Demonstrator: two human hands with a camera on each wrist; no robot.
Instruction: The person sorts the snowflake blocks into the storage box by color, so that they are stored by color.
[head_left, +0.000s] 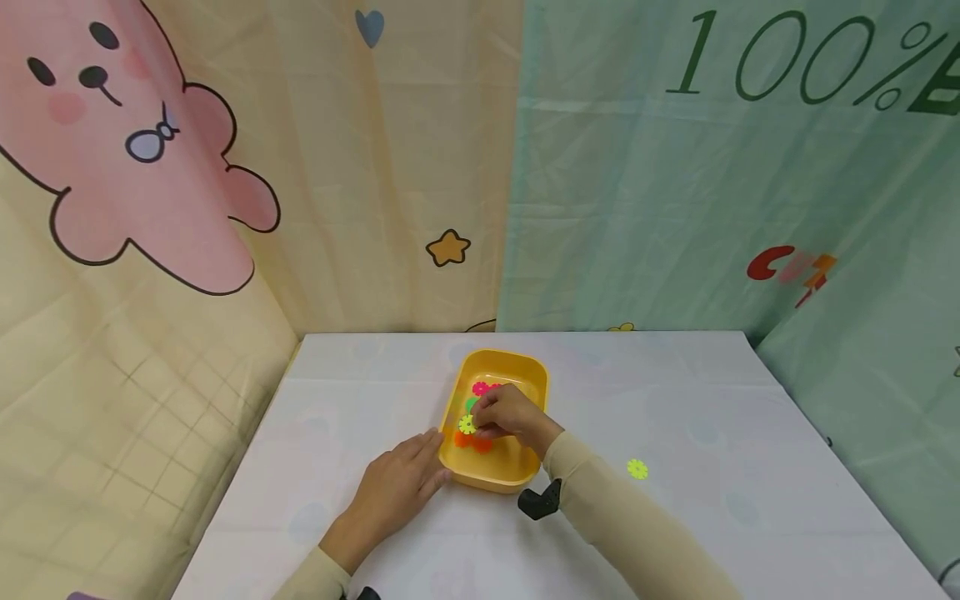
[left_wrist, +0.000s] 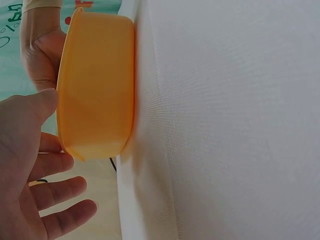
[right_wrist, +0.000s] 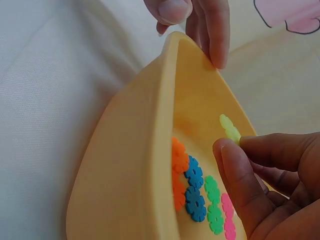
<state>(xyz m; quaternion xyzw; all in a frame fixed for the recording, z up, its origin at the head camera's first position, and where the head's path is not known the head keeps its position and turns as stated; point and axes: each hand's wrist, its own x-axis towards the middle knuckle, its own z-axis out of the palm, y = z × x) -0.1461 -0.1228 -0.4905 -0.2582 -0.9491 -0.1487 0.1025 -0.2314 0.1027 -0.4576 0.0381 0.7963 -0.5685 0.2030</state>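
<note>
A yellow plastic tub (head_left: 529,372) sits mid-table and holds several flat snowflake-shaped discs in orange (right_wrist: 178,161), blue (right_wrist: 194,189), green (right_wrist: 213,204) and pink (right_wrist: 228,216). My right hand (head_left: 510,414) is over the tub and pinches a yellow-green disc (head_left: 467,424) (right_wrist: 228,128) between thumb and fingers, above the others. My left hand (head_left: 397,483) lies flat on the table with straight fingers touching the tub's near left corner (left_wrist: 95,85). Another yellow-green disc (head_left: 637,469) lies on the table to the right.
The white tablecloth (head_left: 712,433) covers the table, which is walled by cartoon-printed curtains (head_left: 225,208) at the back and sides. A black wrist-camera mount (head_left: 542,501) hangs under my right forearm.
</note>
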